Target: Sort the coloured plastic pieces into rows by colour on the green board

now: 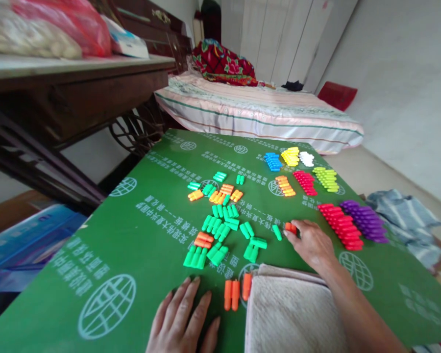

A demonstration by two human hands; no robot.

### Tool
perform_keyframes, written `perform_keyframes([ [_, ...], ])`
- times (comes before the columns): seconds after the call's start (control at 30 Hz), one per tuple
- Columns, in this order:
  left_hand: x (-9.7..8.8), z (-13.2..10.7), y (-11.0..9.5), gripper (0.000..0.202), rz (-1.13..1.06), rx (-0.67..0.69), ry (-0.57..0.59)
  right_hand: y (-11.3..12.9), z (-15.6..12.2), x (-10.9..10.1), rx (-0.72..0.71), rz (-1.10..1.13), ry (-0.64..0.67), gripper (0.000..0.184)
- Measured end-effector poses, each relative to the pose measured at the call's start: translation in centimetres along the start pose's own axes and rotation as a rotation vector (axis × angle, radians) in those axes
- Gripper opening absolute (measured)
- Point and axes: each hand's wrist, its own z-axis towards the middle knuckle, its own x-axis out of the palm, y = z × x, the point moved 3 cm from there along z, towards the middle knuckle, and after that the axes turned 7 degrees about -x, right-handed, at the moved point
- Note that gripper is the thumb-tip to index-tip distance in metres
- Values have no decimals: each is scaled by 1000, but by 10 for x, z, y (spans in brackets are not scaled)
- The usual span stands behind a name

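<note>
My left hand [183,318] lies flat on the green board, fingers stretched and holding nothing. Right of it are several orange bullet-shaped plastic pieces [232,295], partly beside a folded grey cloth [294,309]. My right hand [312,242] pinches small orange plastic pieces [290,227] between thumb and fingers, low over the board. Just left of those fingertips a single green piece [277,232] lies tilted. Green pieces [215,225] of the same shape are grouped in the middle, with orange pieces [203,239] among them. Farther back, more orange pieces [220,195] mix with green.
Sorted rows of blue [272,162], yellow [290,156], white [306,158], red [340,226] and purple pieces [364,220] sit on the right. The green board [132,235] has printed globes. A bed [264,105] stands behind; a wooden sewing table [77,93] is left.
</note>
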Motion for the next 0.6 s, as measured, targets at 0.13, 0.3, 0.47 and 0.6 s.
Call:
perform_keyframes([
  [0.13, -5, 2, -3, 36, -17, -19, -21, 31, -26, -13, -302, 155, -128, 23],
  [0.3, -4, -1, -5, 38, -1, -45, 25, 102, -73, -9, -693, 208, -28, 11],
  [0.47, -3, -4, -3, 40, 6, -27, 1, 125, -83, 3, -664, 186, 21, 10],
  [0.6, 6, -10, 5, 43, -28, 0, -32, 99, -51, -13, -533, 284, 23, 5],
])
